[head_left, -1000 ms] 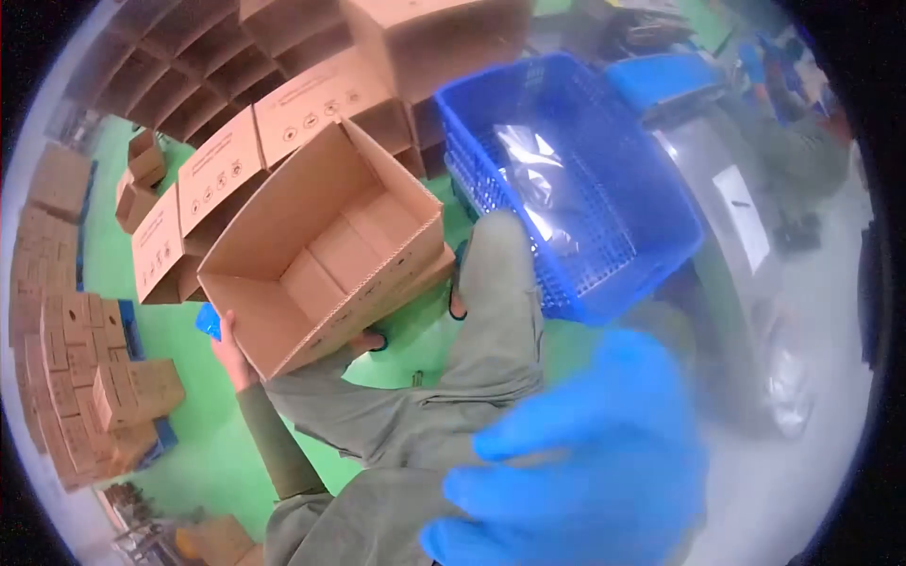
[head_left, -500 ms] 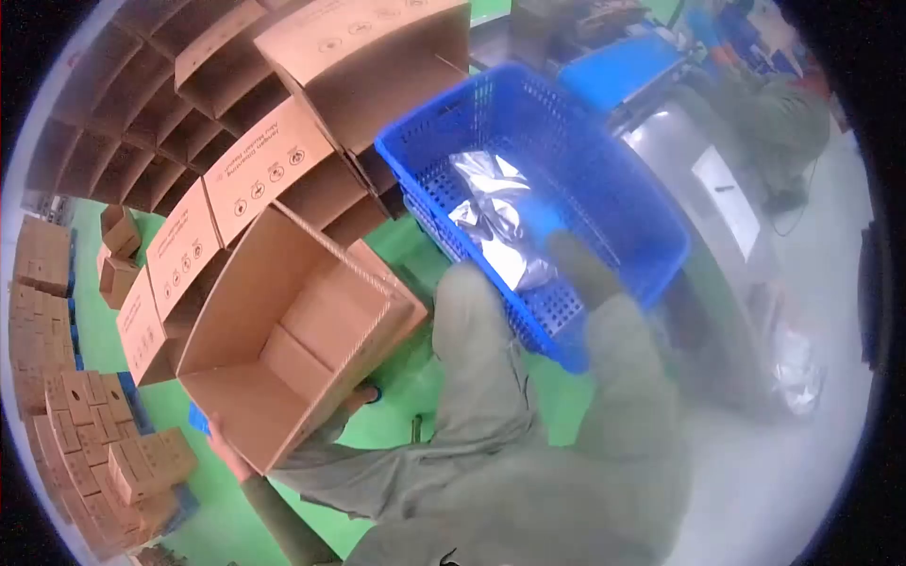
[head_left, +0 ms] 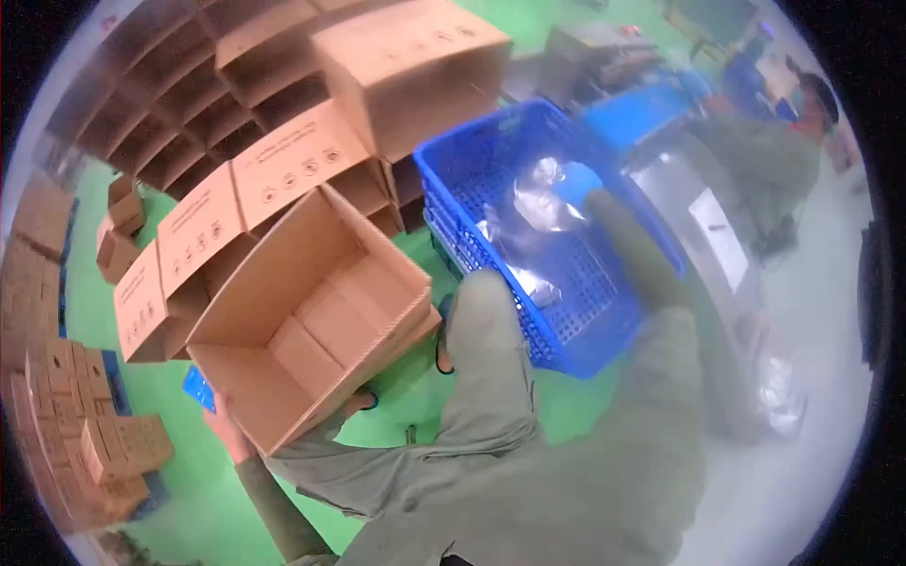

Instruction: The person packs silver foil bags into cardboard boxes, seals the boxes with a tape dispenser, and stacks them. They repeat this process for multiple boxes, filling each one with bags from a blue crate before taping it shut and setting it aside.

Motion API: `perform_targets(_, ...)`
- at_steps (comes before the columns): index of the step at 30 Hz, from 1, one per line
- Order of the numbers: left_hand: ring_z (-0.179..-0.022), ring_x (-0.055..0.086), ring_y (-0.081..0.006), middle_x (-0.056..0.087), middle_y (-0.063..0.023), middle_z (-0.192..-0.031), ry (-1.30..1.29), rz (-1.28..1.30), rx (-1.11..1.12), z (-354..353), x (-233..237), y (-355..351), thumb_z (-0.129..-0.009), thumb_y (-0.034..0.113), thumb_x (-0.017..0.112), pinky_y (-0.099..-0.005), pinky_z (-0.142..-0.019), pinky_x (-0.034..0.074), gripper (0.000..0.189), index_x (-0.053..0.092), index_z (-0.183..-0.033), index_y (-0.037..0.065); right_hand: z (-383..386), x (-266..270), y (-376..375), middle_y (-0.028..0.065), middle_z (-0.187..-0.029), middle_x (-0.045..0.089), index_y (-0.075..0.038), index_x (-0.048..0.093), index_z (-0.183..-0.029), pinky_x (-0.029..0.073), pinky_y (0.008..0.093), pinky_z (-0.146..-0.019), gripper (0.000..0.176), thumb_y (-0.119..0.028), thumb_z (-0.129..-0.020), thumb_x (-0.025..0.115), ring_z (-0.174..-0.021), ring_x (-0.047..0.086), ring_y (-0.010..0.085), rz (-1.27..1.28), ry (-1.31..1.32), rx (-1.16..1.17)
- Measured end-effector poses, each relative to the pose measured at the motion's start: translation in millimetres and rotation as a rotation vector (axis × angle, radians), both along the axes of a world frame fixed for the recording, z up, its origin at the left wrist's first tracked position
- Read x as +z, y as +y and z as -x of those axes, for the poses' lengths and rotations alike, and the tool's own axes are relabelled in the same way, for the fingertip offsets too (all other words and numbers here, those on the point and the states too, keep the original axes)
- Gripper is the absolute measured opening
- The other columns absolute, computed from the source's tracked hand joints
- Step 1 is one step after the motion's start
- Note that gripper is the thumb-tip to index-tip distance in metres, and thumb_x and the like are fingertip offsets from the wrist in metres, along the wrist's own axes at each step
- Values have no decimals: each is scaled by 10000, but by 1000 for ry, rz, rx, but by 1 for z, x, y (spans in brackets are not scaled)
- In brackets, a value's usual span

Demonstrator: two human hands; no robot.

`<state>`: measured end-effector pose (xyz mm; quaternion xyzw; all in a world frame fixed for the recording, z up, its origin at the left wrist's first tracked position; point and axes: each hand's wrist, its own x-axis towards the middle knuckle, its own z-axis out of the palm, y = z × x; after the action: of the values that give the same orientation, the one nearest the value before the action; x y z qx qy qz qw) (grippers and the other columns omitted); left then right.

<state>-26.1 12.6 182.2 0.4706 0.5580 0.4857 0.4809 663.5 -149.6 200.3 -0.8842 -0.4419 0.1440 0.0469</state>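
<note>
Gripping open brown cardboard box (head_left: 274,302) at nine o'clock with left hand (head_left: 226,429); in perforated blue plastic basket (head_left: 590,351) at two o'clock, newly shifting crumpled silver packet (head_left: 545,204) with blue-gloved right hand (head_left: 579,181), apparently parting it from others; cannot tell finger closure.

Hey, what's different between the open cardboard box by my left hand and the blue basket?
The cardboard box is brown with a plain, solid floor; the blue basket has a floor full of holes. Nothing shows inside the box, while the basket holds shiny silvery packets. Your left hand is against the box; your right hand reaches over the basket. Both are open-topped.
</note>
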Motion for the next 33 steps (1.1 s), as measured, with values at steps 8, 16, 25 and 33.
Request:
perform_targets(8, -757, 538, -105, 595, -10, -867, 151, -205, 54, -6, 4, 4, -780, 99, 673, -275, -700, 455, 244, 571, -982, 7, 157, 261, -3, 108, -950, 669, -43, 640, -1094, 490, 338, -821, 352, -149, -758, 639, -867, 622, 213, -395, 62, 576)
perform_targets(16, -684, 510, -94, 561, 2, -751, 261, -276, 35, -8, 7, 20, -737, 125, 693, -273, -644, 446, 249, 545, -919, 42, 324, 349, 108, 114, -924, 666, 2, 628, -1069, 503, 298, -800, 333, -222, -823, 647, -845, 628, 190, -214, 160, 852)
perform_targets(25, -669, 514, -99, 574, 0, -735, 340, -309, 112, 8, -8, 31, -762, 155, 694, -287, -646, 446, 174, 577, -815, 38, 421, 122, 120, 156, -1020, 658, -49, 648, -1066, 490, 404, -844, 413, -399, -886, 522, -979, 620, 260, -46, 564, 1181)
perform_targets(33, -753, 599, -160, 641, -65, -865, 270, -281, 9, -14, 5, 36, -783, 121, 712, -324, -707, 496, 252, 607, -952, -33, 85, 17, 81, 221, -1006, 648, -17, 651, -1034, 483, 423, -848, 487, -452, -895, 481, -953, 616, 360, -508, 161, 134)
